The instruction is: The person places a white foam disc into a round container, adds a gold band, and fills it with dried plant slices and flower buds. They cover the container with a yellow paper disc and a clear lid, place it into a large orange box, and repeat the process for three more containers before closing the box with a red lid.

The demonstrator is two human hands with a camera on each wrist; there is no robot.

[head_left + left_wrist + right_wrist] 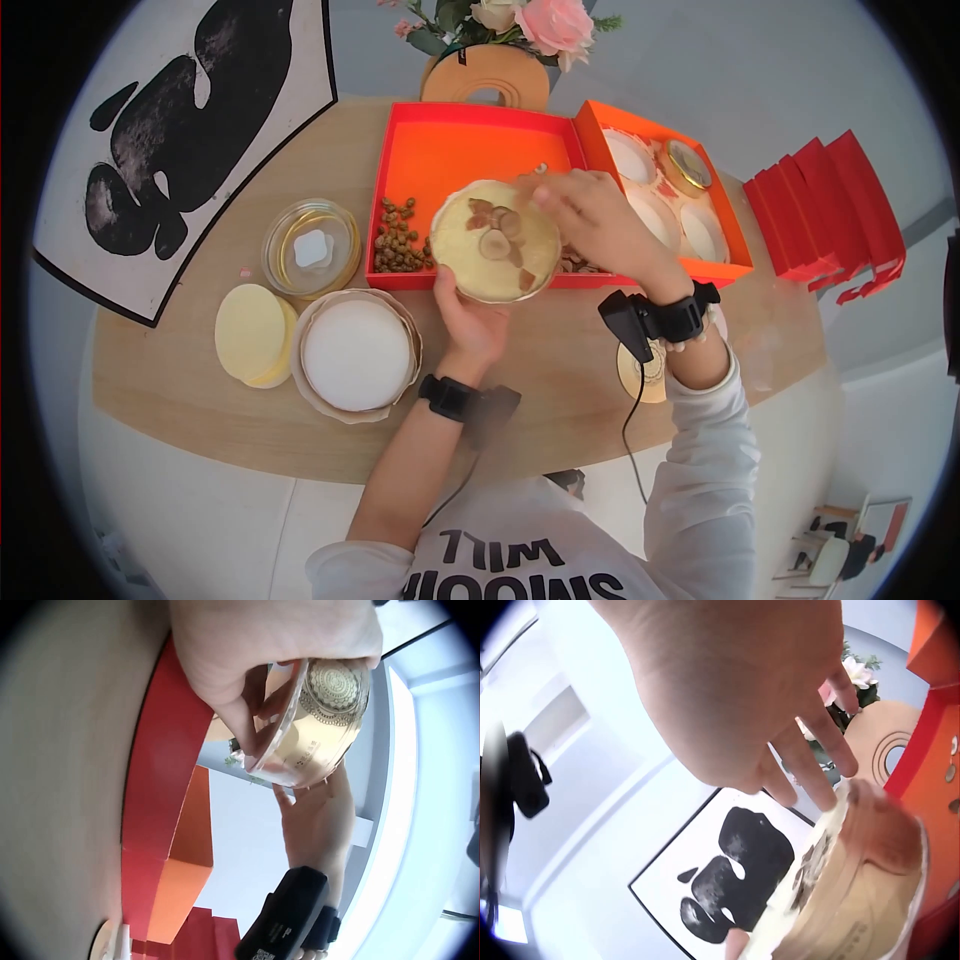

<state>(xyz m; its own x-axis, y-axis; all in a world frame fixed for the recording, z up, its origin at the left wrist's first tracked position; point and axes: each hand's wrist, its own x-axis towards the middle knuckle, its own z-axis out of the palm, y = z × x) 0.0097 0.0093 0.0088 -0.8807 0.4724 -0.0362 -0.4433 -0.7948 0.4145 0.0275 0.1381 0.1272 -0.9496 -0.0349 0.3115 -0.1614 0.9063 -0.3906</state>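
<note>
My left hand (472, 328) grips a round clear tub (313, 747) with gold printing, tilted up above the front edge of a red box (470, 150). A pale yellow round pad (458, 247) fills the tub's mouth, with several brown dried slices (496, 242) on it. Beside the tub's right rim is my right hand (605, 218). In the right wrist view its fingers (799, 754) are extended and spread, with the tips close by the tub's rim. Inside the red box, small round brown pieces (398, 240) lie in the left front corner; brown slices (577, 264) lie near the right front.
An orange box (712, 238) with white round containers and a gold-rimmed jar (686, 166) adjoins on the right. A clear lidded jar (345, 235), yellow discs (250, 335) and a white round container (358, 352) stand left. Red folded bags (815, 215) are far right; flowers (553, 27) stand behind.
</note>
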